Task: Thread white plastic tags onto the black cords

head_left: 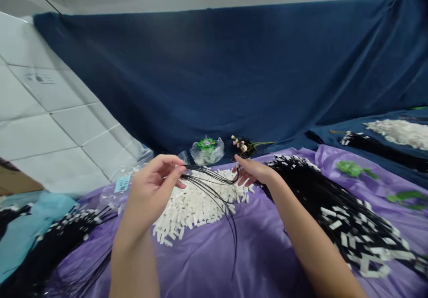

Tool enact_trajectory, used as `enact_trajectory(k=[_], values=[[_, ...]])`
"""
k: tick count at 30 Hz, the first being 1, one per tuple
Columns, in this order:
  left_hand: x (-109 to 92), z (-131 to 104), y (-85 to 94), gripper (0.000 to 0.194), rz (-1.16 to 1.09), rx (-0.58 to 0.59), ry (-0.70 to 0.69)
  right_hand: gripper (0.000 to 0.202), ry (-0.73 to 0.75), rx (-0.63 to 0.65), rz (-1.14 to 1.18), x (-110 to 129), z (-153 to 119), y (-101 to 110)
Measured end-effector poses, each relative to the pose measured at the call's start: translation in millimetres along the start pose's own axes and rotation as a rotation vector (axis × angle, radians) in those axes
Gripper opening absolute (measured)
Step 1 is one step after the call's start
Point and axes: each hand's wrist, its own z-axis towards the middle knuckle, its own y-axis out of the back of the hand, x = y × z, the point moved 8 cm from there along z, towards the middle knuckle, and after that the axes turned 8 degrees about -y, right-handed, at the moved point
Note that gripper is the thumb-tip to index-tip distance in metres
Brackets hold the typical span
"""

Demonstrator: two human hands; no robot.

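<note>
Across the back, a dark blue cloth hangs as a backdrop. Below it, a purple sheet covers the work surface. Long black bundle with white tips slants down the right side; a smaller white-tipped bundle lies at left. Pile of small white pieces sits mid-sheet, beneath the hands.

Left hand: thumb and fingers pinched on a few thin black cords, held up over the pile, ends drooping to the right. Right hand: fingers loosely curled at the cords' looped far side (whether they grip a strand, I cannot tell).

Step in hand, as I judge it: sorting or straightening the strands. A next move would call for a steady left pinch while the right fingers draw one strand free without snagging.

Edges: right forearm passes close by the long bundle, so little sideways room there; more between the forearms, over the sheet, nearer the wearer.
</note>
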Motion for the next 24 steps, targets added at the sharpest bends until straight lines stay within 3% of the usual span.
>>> enact_trajectory(k=[6, 11, 13, 18, 24], values=[[5.2, 1.0, 0.9, 0.011, -0.156, -0.029, 0.092, 0.038, 0.347, -0.050, 0.461, 45.2, -27.5, -2.2], [16.6, -6.2, -29.7, 0.016, -0.352, 0.167, 0.326, 0.042, 0.586, -0.131, 0.557, 65.3, -72.1, -5.0], [19.7, -11.1, -44.5, 0.017, -0.424, 0.240, 0.414, 0.037, 0.673, -0.143, 0.474, 70.9, -89.0, -15.1], [20.4, -22.0, -74.4, 0.015, -0.546, 0.395, 0.520, 0.027, 0.929, -0.187, 0.017, 84.0, -121.5, -50.5], [16.8, -28.3, -85.5, 0.010, -0.550, 0.460, 0.523, 0.029, 1.175, -0.386, -0.314, 92.8, -147.7, -60.8]])
